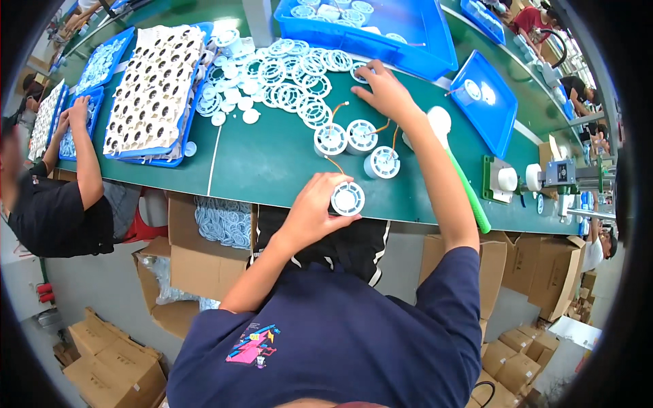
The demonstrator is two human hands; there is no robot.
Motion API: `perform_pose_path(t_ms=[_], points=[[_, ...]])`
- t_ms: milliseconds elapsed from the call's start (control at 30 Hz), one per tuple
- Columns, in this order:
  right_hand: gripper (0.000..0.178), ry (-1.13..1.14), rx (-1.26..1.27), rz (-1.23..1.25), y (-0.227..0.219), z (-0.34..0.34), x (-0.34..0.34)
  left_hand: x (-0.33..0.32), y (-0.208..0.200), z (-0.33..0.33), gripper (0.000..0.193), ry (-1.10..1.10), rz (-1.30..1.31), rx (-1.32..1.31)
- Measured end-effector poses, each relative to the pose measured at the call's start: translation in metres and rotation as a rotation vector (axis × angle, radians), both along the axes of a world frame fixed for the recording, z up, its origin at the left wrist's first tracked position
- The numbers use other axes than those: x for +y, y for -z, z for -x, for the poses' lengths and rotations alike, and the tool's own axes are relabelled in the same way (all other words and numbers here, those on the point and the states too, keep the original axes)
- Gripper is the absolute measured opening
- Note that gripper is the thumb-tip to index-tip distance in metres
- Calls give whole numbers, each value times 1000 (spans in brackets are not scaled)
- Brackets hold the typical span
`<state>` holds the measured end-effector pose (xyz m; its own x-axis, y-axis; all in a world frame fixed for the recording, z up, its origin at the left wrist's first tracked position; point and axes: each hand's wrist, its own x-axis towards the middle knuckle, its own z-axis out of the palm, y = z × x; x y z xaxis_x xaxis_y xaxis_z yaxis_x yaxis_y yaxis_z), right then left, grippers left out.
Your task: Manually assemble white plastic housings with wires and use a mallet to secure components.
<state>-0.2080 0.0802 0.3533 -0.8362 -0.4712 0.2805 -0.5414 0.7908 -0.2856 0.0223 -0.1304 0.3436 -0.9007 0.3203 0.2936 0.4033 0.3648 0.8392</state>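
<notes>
My left hand (314, 211) is closed around a white round housing (347, 199) at the table's near edge, its slotted round face turned up. An orange wire rises behind it. Farther off, my right hand (388, 95) reaches over the table with its thumb apart from the fingers. Its fingertips are at a white plastic ring (358, 72) at the right end of a spread of similar rings (289, 92). Between my hands stand three more white housings, one at the left (330, 139), one in the middle (362, 136) and one nearer me (382, 163), with orange wires.
A green-handled mallet (466, 187) lies beside my right forearm. Blue bins (435, 41) and a blue tray (500, 115) are beyond it. At the right stands a bench press fixture (537, 178). Left are a molded tray of parts (153, 95) and a co-worker (61, 197). Cardboard boxes (204, 272) stand below.
</notes>
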Motion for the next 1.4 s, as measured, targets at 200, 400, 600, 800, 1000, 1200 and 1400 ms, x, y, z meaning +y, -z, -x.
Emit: perform_pose_path(t_ms=[200,400,600,800,1000,1200,1400], points=[[26,-9,205,-252,0,11,22,12,9,-3,66,-163,54,144],[29,65,177,-256,5,-4,29,13,16,0,68,-236,60,180],[25,346,258,416,-52,-55,44,12,12,0,76,-205,87,179],[20,592,-269,752,-28,-217,78,7,15,0,74,-183,61,146],[49,551,-89,396,-10,-257,56,8,1,1,67,-159,84,64],[34,591,18,367,10,-253,55,12,-5,-6,72,-155,74,-18],[49,604,120,298,7,-250,45,14,-2,-13,72,-234,72,-32]])
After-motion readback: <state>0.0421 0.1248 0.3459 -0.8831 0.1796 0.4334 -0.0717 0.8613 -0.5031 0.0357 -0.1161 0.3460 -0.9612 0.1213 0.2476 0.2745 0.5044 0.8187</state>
